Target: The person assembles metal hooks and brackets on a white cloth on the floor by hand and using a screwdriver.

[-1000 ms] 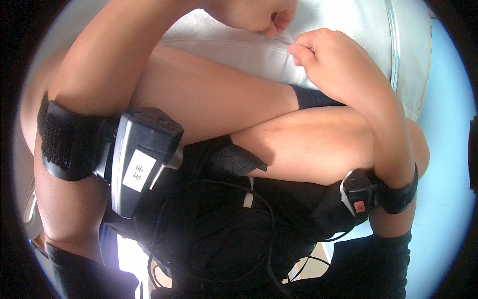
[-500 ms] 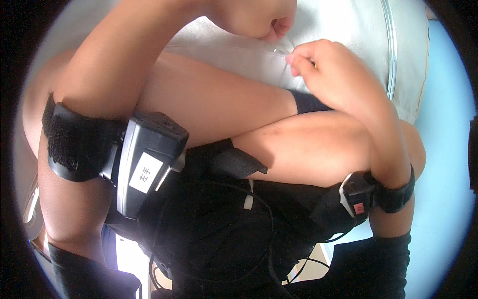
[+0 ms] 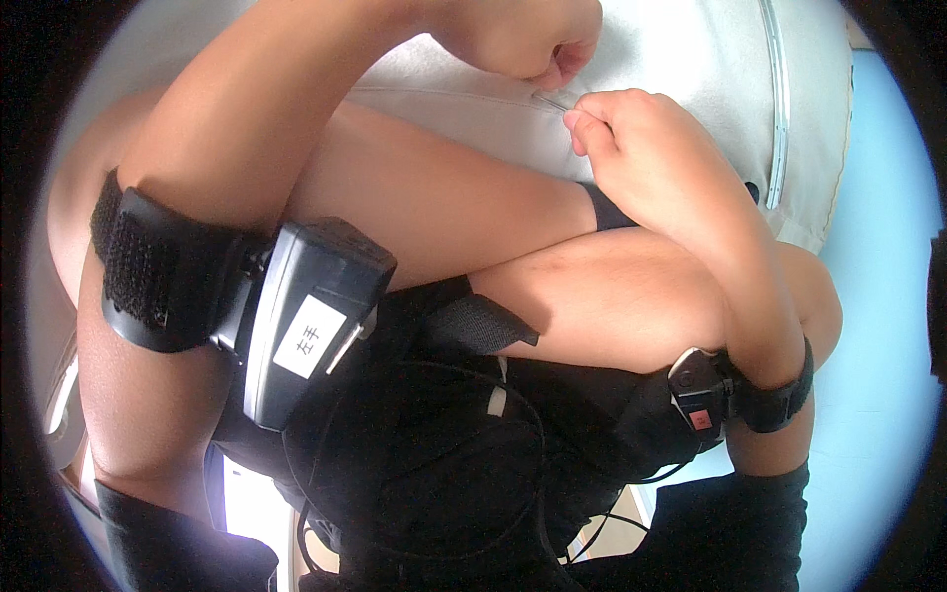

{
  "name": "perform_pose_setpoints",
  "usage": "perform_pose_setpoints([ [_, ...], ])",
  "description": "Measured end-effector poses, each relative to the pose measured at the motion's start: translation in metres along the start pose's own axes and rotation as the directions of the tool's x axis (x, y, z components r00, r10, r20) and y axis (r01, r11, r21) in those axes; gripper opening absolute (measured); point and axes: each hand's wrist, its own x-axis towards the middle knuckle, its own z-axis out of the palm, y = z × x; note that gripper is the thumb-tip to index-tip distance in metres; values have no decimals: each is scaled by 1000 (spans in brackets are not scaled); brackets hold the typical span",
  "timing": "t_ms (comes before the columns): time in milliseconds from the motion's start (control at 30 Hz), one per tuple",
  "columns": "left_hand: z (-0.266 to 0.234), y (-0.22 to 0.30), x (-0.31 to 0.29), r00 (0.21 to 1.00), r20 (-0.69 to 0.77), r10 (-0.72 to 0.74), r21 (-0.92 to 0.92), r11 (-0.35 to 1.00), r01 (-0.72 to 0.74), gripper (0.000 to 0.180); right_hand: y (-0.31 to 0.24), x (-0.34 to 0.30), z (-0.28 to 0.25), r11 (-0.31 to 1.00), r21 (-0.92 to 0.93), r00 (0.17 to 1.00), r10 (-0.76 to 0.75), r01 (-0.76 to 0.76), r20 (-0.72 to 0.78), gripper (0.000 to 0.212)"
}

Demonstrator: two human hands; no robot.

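Observation:
White fabric (image 3: pixel 651 49) with a seam spreads beyond my crossed legs. At the top middle, my left hand (image 3: pixel 523 39) is closed, its fingertips pinching the fabric near the seam. Close by on the right, my right hand (image 3: pixel 631 133) pinches a thin metal needle (image 3: pixel 553 102) between thumb and forefinger. The needle slants up and left toward the seam, just below the left fingertips. Whether its tip is in the cloth I cannot tell. Any thread is too fine to make out.
Black devices are strapped to my left forearm (image 3: pixel 321 316) and right forearm (image 3: pixel 700 395). Dark cables (image 3: pixel 541 444) hang across my black clothing. A pale strip (image 3: pixel 779 109) runs along the fabric's right part, beside a light blue surface (image 3: pixel 878 296).
My right hand has shifted slightly downward and the needle now shows clearly at its fingertips. My left hand has moved a little to the right, still closed.

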Motion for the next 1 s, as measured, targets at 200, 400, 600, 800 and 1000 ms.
perform_pose_setpoints([
  [200,9,-12,2,992,-58,112,22,994,-111,23,3,-1,6,991,86,991,-94,102,-92,30],
  [400,4,-3,1,999,-31,7,-22,1000,-8,23,4,-4,4,982,126,986,-125,139,-112,28],
  [600,8,-3,-3,996,-50,76,16,997,-75,23,6,-2,0,974,191,991,-105,120,-84,40],
  [800,0,-11,1,990,-34,140,20,990,-139,22,-15,-8,-16,952,307,996,27,2,-89,47],
  [1000,10,-19,6,976,-94,198,34,980,-196,24,15,-6,-10,997,31,994,-61,64,-91,48],
])
